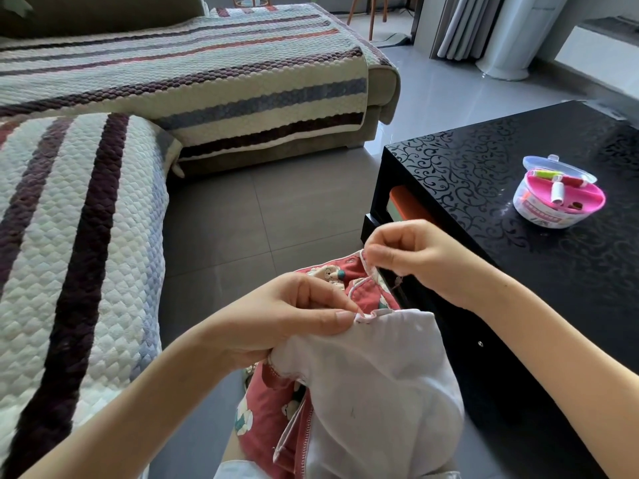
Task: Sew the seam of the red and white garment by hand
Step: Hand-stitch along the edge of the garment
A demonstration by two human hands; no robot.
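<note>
Room: grey tiled floor is seen between a sofa on the left and a black counter on the right; pale curtains are hung at the far right.
Sofa: it is covered with a quilted throw, cream with dark purple, blue and red stripes.
Counter: a glossy top with a scroll pattern is shown; an orange item is lodged in the open shelf below its near corner.
Sewing box: a round box with a pink tray is set on the counter, well apart from the hands; thread spools are laid in it and a clear lid is propped at its back.
Garment: it is held up over the lap, just beside the counter's edge. The white inner side is turned towards the camera, and the red printed side is seen at the top and lower left.
Left hand: the white-piped seam edge is pinched between thumb and curled fingers.
Right hand: it is raised beyond the left, fingers curled, with thumb and forefinger pinched at the piped edge of the red part. Whether a needle is held there cannot be told.
</note>
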